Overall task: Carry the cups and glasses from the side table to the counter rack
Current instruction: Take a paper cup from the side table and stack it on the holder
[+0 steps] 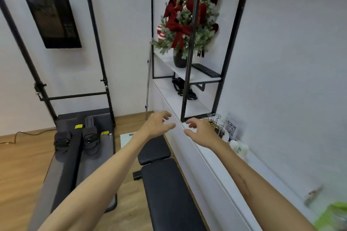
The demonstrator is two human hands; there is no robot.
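Both my arms reach forward over a black padded bench. My left hand (158, 123) hovers with loosely spread fingers and holds nothing. My right hand (200, 129) is also empty, fingers relaxed, just in front of a gold wire rack (216, 121) that stands on the white counter (189, 110). The right hand covers part of the rack. No cup or glass shows in either hand, and I cannot make out any on the rack.
A black workout bench (161, 180) runs along the counter's front. A QR-code sign (231, 125) and white bottles (238, 147) stand beside the rack. Above, a black-framed shelf holds a festive plant (187, 17) and a keyboard (206, 70). A reformer machine (78, 148) lies on the wooden floor at left.
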